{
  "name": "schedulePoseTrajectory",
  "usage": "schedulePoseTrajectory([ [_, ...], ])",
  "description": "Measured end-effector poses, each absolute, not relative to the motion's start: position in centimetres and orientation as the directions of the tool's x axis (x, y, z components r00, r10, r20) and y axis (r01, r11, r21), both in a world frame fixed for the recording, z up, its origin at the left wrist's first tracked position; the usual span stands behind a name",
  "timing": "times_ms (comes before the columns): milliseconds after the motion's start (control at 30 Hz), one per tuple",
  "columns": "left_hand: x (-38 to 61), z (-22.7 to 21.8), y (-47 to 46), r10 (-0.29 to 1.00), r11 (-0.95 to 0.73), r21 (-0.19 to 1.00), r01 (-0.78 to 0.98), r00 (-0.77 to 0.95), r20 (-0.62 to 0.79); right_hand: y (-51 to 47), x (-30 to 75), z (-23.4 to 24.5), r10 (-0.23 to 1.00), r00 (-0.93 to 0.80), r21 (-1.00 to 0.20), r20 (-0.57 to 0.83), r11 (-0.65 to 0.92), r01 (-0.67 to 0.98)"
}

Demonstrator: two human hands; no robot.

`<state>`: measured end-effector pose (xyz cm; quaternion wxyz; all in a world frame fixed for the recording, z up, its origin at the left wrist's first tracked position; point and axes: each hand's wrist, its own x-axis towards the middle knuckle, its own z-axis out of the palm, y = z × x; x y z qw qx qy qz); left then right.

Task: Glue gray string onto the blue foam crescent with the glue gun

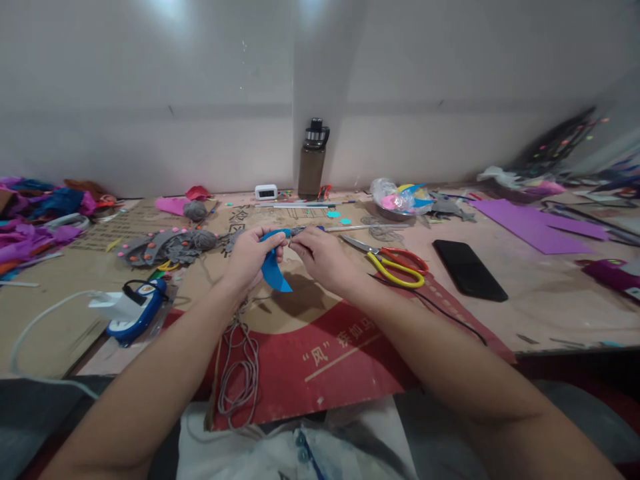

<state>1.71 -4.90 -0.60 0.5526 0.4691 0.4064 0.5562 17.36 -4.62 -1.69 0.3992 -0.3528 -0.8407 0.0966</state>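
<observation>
My left hand (250, 257) is closed on a curved blue felt piece (274, 272), held a little above the cardboard-covered table (540, 293). My right hand (323, 257) is pinched at the top of the same piece, fingertips meeting the left thumb. What the right fingers hold is too small to make out. A grey cord (240, 360) hangs down from under my left hand and loops over the red printed cardboard (325, 360).
Red and yellow scissors (395, 263) lie just right of my hands, a black phone (469, 269) farther right. A blue glue gun (134, 310) with a white plug lies at the left. A brown bottle (312, 160), a small clock (265, 192), grey felt shapes (165, 247) and purple sheets (535, 227) sit behind.
</observation>
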Motion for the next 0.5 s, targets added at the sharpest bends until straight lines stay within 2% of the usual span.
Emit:
schedulePoseTrajectory([
  [133, 1.7, -0.7, -4.9, 0.995, -0.101, 0.99, -0.102, -0.019, 0.099, -5.2, 17.3, -1.4, 0.688, -0.486, -0.312, 0.538, 0.699, 0.644],
  [267, 1.7, -0.5, -5.2, 0.985, -0.159, 0.981, 0.115, -0.048, 0.165, -5.6, 17.7, -0.6, 0.636, -0.513, -0.211, 0.577, 0.723, 0.658],
  [367, 1.8, -0.2, -5.7, 0.977, -0.193, 0.951, 0.242, -0.038, 0.208, -5.3, 18.0, -0.3, 0.618, -0.504, -0.209, 0.603, 0.732, 0.648],
  [500, 2.0, 0.0, -6.0, 0.98, -0.198, 0.942, 0.272, 0.034, 0.196, -4.6, 18.5, -0.4, 0.623, -0.44, -0.284, 0.647, 0.732, 0.619],
])
